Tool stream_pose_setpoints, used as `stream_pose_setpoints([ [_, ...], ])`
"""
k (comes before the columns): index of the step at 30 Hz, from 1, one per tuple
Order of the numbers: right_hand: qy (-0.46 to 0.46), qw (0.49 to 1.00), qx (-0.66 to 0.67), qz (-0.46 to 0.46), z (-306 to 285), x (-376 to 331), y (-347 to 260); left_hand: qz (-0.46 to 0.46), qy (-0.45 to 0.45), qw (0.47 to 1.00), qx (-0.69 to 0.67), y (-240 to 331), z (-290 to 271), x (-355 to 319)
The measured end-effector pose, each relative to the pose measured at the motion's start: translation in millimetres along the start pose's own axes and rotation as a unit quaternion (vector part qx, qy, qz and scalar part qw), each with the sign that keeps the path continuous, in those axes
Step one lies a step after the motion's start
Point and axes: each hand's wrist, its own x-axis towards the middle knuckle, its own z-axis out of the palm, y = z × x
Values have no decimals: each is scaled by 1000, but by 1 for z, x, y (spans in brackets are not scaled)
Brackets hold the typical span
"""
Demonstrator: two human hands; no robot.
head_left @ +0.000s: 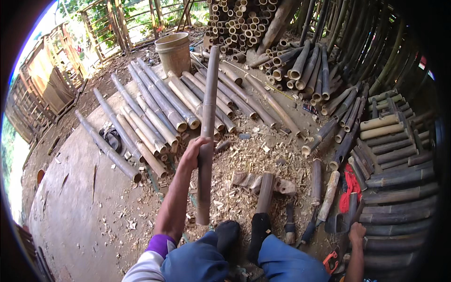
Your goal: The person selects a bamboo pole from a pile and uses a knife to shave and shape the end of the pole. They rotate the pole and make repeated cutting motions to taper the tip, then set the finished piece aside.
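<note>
My left hand (196, 151) is closed around the middle of a long bamboo pole (208, 113), held nearly upright in front of me. Its lower end hangs by my feet. Far to the right, my right hand (357, 232) is closed in a fist beside stacked bamboo lengths. A dark, narrow shape rises next to that fist, but what the fingers hold cannot be made out. Close by are a dark grey boxy object (337, 223), a red cloth or netting bundle (348, 189) and an orange handle (330, 262).
Between my feet and a short wooden block (284, 186) lies a bamboo piece (266, 190). Wood chips (249, 157) cover the ground. Rows of bamboo poles (162, 108) lie ahead, near a bucket (173, 50). Bamboo stacks (399, 192) line the right; a brush-like tool (290, 225) lies near my foot.
</note>
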Motion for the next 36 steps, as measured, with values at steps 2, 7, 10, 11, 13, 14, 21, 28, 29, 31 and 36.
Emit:
stream_pose_setpoints([
  [2,15,999,18,-35,4,8,-7,27,37,982,185,0,-12,15],
  [7,24,999,9,-41,39,21,-15,6,37,983,180,-22,-3,26],
  [10,-27,1000,-3,-10,27,22,-19,17,32,986,161,-26,0,27],
  [11,-43,999,-8,-1,16,19,-17,13,41,986,164,-27,-3,30],
  [13,-74,997,-33,19,-9,5,13,14,43,985,168,-33,6,38],
  [14,-28,997,-12,75,-33,-20,27,21,34,985,168,-29,22,41],
  [21,143,940,306,57,-133,-85,-26,98,129,981,104,-14,43,36],
  [28,-239,663,709,-10,-116,-81,-206,115,187,966,134,-61,44,27],
  [29,-274,598,753,7,-128,-84,-241,118,202,964,128,-66,35,21],
  [31,-375,383,844,23,-126,-88,-298,134,210,963,105,-80,32,21],
  [36,-340,334,879,-8,-121,-117,-415,112,198,973,46,-98,7,18],
])
